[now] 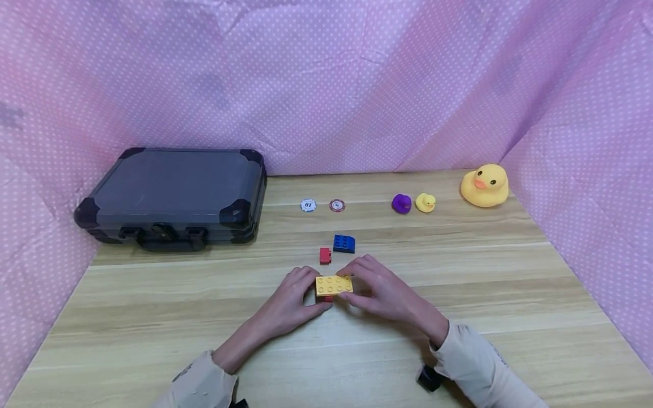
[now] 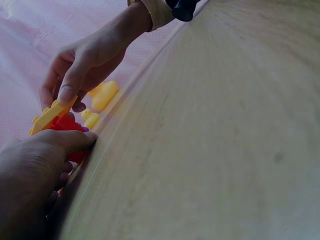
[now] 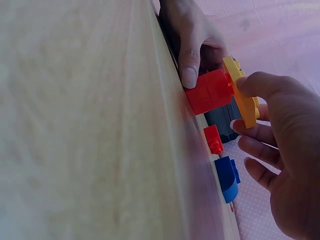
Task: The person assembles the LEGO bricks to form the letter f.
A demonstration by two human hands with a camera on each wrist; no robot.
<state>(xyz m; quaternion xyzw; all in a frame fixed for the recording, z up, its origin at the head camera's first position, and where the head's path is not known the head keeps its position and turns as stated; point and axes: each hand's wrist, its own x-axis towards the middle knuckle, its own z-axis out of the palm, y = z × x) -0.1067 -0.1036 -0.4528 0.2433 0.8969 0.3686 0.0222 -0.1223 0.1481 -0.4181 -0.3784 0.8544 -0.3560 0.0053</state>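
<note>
My left hand [image 1: 289, 305] grips red bricks [image 3: 209, 93] that stand stacked on the table, thumb on the near side. Between the thumb and fingers of my right hand [image 1: 384, 288], a yellow brick [image 1: 334, 285] with two rows of studs is pinched. It sits tilted over the top of the red bricks, touching or nearly touching their studs. From above, the yellow brick hides most of the red. Just beyond the hands lie a small red brick [image 1: 325, 256], on its side, and a blue brick [image 1: 344, 244] with one curved end.
A grey case [image 1: 173, 181] with black corners stands at the back left. Farther back lie a white chip [image 1: 308, 205] and a red chip [image 1: 337, 205]. To the right are a purple duck [image 1: 401, 204], a small yellow duck [image 1: 425, 203] and a large yellow duck [image 1: 485, 187]. Pink dotted cloth hangs around.
</note>
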